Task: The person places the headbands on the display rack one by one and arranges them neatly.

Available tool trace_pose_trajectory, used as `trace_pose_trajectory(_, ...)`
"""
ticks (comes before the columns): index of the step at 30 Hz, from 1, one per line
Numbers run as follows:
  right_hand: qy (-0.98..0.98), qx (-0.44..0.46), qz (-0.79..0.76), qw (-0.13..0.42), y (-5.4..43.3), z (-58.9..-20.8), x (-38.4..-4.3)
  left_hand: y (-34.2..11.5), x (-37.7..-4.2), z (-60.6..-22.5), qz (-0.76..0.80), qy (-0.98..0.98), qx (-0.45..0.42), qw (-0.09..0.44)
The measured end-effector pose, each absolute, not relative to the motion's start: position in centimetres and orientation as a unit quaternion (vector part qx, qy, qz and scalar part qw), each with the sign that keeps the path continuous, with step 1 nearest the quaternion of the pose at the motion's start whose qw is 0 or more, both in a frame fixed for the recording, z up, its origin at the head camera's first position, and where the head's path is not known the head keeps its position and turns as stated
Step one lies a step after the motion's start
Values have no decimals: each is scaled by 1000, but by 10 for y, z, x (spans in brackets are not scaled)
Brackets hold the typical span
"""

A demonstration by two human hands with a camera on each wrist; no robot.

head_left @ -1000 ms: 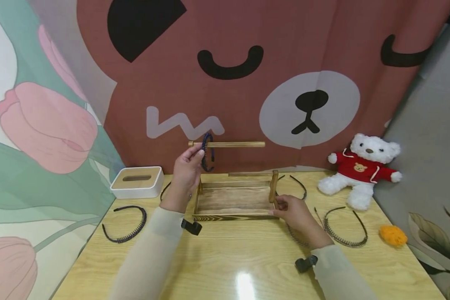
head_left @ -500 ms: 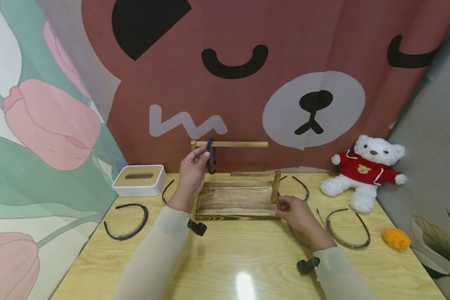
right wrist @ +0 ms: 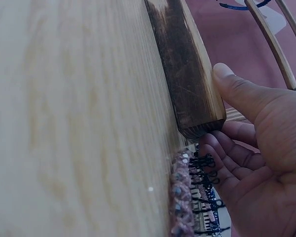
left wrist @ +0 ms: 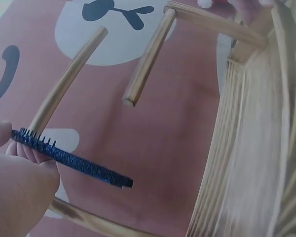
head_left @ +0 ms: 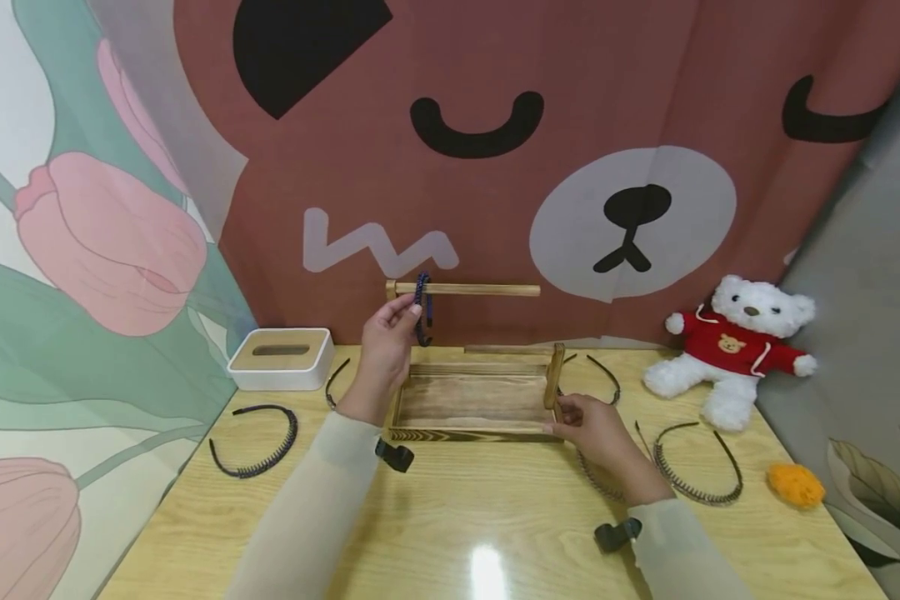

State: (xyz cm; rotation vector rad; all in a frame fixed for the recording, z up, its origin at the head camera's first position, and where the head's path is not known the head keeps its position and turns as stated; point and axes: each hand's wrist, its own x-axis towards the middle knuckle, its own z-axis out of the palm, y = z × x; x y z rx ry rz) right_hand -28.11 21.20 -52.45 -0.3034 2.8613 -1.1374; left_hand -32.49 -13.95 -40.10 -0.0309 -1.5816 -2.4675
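My left hand pinches a dark blue toothed headband between thumb and fingers. In the head view the headband stands nearly edge-on around the upper rod of a wooden rack, close to the rod's left end. That rod is fixed at the left and free at its right end. A lower rod reaches in from the right post. Below lies the rack's shallow tray. My right hand grips the tray's front right corner, thumb on the dark-grained front bar and fingers curled at its end.
More toothed headbands lie on the table: one at left, one at right, others partly hidden beside the rack. A tissue box, a white teddy bear and an orange fluffy ball stand around.
The headband has turned more edge-on around the upper rod, with my left hand shifting slightly along with it. My right hand keeps its grip. The whole head view has drifted a little.
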Motion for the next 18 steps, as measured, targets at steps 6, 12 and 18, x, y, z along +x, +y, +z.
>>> trace_pose_trajectory(6, 923, -105, -371, 18, 212, -526, -282, -166, -306, -413, -794, -602, -11, 79)
trace_pose_trajectory(12, 922, -101, -372, 25, 211, -525, -281, -230, -274, -442, -590, -804, -8, 72)
trace_pose_trajectory(18, 922, -97, -374, 31, 212, -524, -280, -300, -237, -471, -372, -920, 52, 108)
